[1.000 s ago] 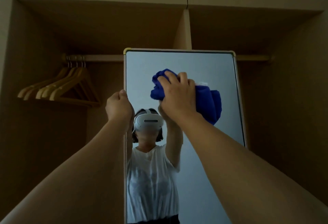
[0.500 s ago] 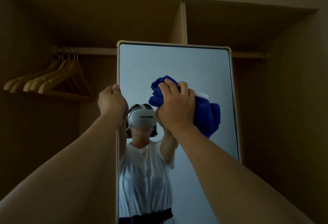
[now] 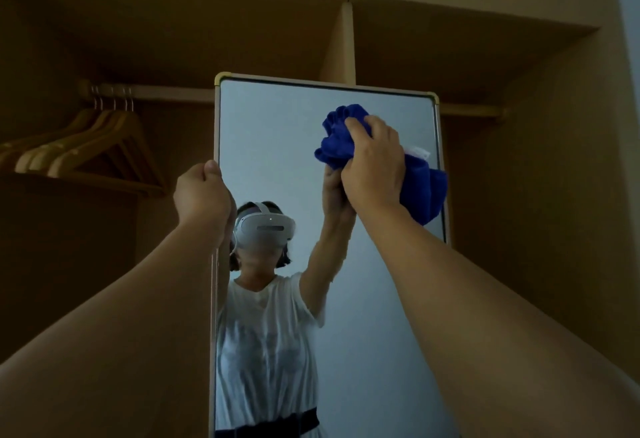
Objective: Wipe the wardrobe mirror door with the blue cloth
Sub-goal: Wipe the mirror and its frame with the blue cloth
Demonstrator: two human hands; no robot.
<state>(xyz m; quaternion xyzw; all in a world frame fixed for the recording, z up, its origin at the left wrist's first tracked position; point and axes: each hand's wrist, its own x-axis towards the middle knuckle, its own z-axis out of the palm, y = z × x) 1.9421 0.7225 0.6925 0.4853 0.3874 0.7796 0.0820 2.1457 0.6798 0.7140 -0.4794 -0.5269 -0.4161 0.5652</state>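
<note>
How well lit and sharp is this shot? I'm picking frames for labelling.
Head view: dim overall, the wardrobe recess and hangers in deep shadow; the mirror door is the brightest area, without harsh glare; right hand and blue cloth are slightly soft; wide-angle distortion stretches both forearms.

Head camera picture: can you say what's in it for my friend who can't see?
A right hand presses a bunched blue cloth against the upper right of a tall framed mirror door, while the left hand grips its left edge. Wooden hangers hang on a rail in the open wardrobe behind.
</note>
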